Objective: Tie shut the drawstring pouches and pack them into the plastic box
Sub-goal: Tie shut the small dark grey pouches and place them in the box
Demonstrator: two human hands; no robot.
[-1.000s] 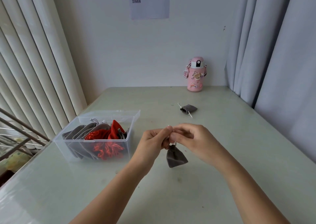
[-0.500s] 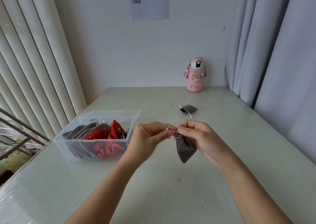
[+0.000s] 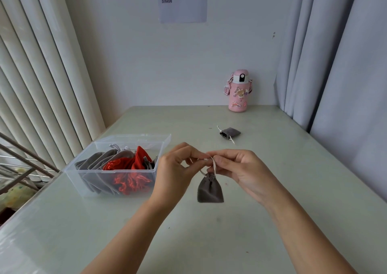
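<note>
Your left hand (image 3: 178, 167) is pinching one end of the pale drawstring (image 3: 214, 164) with curled fingers, and your right hand (image 3: 240, 169) is pinching the cord just beside it, fingertips nearly meeting. Both hands are hovering just right of the plastic box (image 3: 113, 170), above the tabletop (image 3: 209, 242). The grey pouch (image 3: 210, 191) is hanging from the cord below your fingers, its long axis upright, its gathered neck pointing up and its flat bottom pointing down. Whether that bottom is touching the tabletop, you cannot tell.

The plastic box is sitting open, holding flat grey pouches (image 3: 98, 162) on its left side and red pouches (image 3: 129, 167) on its right. A second grey pouch (image 3: 230, 132) is lying on its side beyond the box and to its right, mouth facing left, cords trailing. Bare tabletop is lying between that pouch and the box, and more of it is stretching in front of the box toward you.

A pink bottle (image 3: 239, 91) is standing upright far beyond the box, against the white wall. A sheet with a QR code (image 3: 182, 1) is hanging on that wall. Vertical blinds (image 3: 41, 74) are running along the box's left, and grey curtains (image 3: 345, 64) are closing off the tabletop's right edge, well apart from the box.
</note>
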